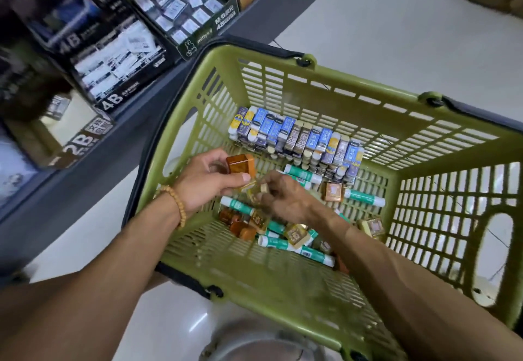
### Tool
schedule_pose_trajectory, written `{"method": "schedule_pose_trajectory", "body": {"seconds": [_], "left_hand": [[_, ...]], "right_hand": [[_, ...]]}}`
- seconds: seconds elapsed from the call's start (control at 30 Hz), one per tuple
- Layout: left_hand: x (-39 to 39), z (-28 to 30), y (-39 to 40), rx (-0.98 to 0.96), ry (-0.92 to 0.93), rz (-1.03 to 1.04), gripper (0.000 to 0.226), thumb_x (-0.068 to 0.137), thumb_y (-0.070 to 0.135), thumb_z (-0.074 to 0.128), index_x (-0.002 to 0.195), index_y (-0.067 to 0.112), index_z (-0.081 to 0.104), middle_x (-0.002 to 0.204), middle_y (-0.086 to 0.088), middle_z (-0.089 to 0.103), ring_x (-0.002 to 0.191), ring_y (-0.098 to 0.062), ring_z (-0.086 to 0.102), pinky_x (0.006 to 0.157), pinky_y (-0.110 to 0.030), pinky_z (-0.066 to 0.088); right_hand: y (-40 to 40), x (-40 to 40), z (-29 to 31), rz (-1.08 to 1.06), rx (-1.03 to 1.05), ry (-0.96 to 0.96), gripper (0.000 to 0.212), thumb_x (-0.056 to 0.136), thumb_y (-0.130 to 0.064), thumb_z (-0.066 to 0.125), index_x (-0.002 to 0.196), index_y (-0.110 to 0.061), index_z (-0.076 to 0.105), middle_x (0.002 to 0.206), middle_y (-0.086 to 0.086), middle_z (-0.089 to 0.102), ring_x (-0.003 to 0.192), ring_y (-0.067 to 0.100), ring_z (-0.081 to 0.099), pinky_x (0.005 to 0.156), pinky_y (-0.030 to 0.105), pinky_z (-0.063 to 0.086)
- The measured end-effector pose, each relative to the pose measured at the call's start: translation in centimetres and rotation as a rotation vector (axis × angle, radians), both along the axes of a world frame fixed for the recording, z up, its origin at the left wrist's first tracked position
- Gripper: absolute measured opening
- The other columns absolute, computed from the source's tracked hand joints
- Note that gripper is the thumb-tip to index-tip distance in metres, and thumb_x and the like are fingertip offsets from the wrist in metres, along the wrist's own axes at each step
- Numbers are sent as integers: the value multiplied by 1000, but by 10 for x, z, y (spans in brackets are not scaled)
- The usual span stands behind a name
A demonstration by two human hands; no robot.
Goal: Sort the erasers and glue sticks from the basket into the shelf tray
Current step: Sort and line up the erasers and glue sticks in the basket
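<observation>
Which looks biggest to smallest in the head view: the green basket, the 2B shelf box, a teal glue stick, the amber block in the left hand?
1. Green basket
2. 2B shelf box
3. Teal glue stick and amber block: look alike, unsure.

The right hand (278, 195) is motion-blurred, so what its fingers pinch cannot be told. It covers part of the loose glue sticks (294, 249) on the basket (283, 281) floor. Shelf boxes (113, 57) at the top left are blurred and cut off.
</observation>
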State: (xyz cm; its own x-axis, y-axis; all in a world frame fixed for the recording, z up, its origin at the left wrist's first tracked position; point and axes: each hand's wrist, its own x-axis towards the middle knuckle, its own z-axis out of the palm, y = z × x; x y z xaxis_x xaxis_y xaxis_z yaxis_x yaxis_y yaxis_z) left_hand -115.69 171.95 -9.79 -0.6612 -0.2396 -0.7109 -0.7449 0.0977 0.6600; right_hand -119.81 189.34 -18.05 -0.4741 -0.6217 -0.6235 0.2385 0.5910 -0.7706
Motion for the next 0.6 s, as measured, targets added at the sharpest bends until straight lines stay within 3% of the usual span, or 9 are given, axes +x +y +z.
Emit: {"method": "schedule_pose_trajectory", "body": {"seconds": [0.07, 0.17, 0.23, 0.33, 0.47, 0.6], "left_hand": [[8, 7, 1, 19, 30, 75, 21, 76, 2, 76, 81, 12, 57, 88, -6, 69, 75, -14, 66, 67, -23, 56], [17, 12, 0, 44, 55, 146, 23, 76, 0, 75, 78, 12, 55, 82, -5, 67, 73, -18, 60, 65, -25, 51], [18, 14, -2, 66, 57, 164, 23, 76, 1, 75, 79, 12, 55, 81, -4, 66, 73, -16, 59, 66, -25, 50], [18, 18, -3, 81, 50, 173, 21, 78, 5, 74, 84, 13, 56, 89, -2, 67, 78, -11, 63, 70, -25, 52], [19, 17, -3, 92, 48, 206, 20, 79, 7, 74, 86, 15, 56, 92, -2, 67, 82, -11, 64, 72, -26, 51], [19, 15, -5, 72, 39, 182, 21, 78, 10, 76, 86, 16, 58, 99, -7, 69, 89, -16, 65, 74, -29, 51]], "right_hand": [[-24, 2, -5, 83, -38, -52, 21, 100, -22, 56, 119, -17, 51, 100, 1, 67, 88, 14, 62, 79, 35, 54], [-41, 8, -13, 285, -37, -63, 29, 102, -28, 51, 131, -22, 51, 128, 1, 61, 111, 16, 56, 97, 36, 45], [-38, 10, -17, 287, -14, -136, 29, 103, -30, 51, 131, -22, 52, 130, 1, 60, 116, 20, 56, 100, 38, 45], [-19, 6, -24, 296, 63, -201, 24, 103, -34, 51, 120, -17, 55, 115, 5, 61, 107, 24, 59, 87, 33, 48], [3, -3, -24, 275, 124, -285, 14, 102, -33, 53, 101, -20, 59, 85, -3, 61, 71, 7, 57, 63, 21, 45], [0, -11, -11, 301, 105, -222, 22, 103, -35, 48, 113, -18, 56, 88, 2, 60, 72, 12, 56, 57, 20, 44]]}}
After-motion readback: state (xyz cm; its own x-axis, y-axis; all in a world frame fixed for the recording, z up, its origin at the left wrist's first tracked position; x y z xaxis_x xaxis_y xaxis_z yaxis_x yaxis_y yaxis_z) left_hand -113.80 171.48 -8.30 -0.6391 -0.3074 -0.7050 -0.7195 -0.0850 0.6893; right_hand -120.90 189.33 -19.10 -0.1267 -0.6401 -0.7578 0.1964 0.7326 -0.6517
